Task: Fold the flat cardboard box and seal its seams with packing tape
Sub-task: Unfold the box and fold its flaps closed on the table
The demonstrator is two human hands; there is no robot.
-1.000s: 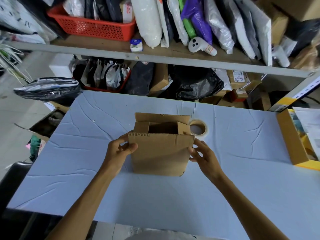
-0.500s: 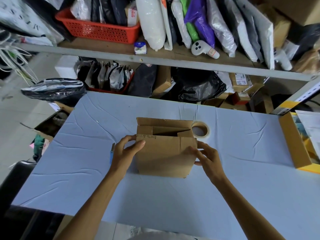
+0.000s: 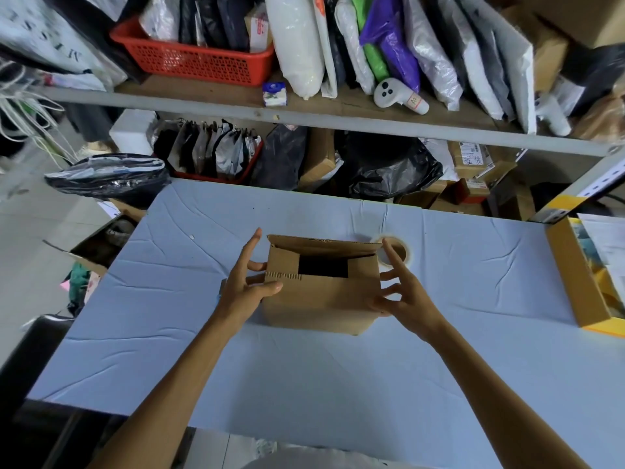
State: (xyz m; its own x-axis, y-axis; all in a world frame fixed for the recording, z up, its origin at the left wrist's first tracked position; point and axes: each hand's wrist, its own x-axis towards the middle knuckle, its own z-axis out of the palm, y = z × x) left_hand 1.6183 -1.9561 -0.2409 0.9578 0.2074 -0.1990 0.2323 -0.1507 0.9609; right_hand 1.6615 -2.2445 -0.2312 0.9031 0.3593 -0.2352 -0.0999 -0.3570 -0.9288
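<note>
The cardboard box point(image 3: 321, 299) is seen standing upright near the middle of the table point(image 3: 304, 374), which is covered with a creased, pale blue cloth. Its top is only partly closed: the side flaps are turned inward, a dark rectangular opening is left between them, and the far flap is tilted forward over that opening. A raw corrugated edge is shown along the near left of the top.

The box is flanked by both hands, which are held apart. The left hand point(image 3: 243, 287) is spread with its fingers straight; its thumb is laid on the near face by the upper left corner and its fingertips are set against the left wall. The right hand point(image 3: 404, 297) is likewise spread, its fingers only slightly bent and set against the right edge of the box. Nothing is clasped by either hand.

The roll of packing tape point(image 3: 410, 255) is laid flat on the cloth just beside the far right corner of the box and is partly hidden by the right forefinger.

A yellow carton point(image 3: 571, 282) is placed at the right edge of the table. Behind the table, a shelf point(image 3: 338, 121) is loaded with a red basket point(image 3: 192, 60), bagged parcels and a white controller point(image 3: 399, 96).
</note>
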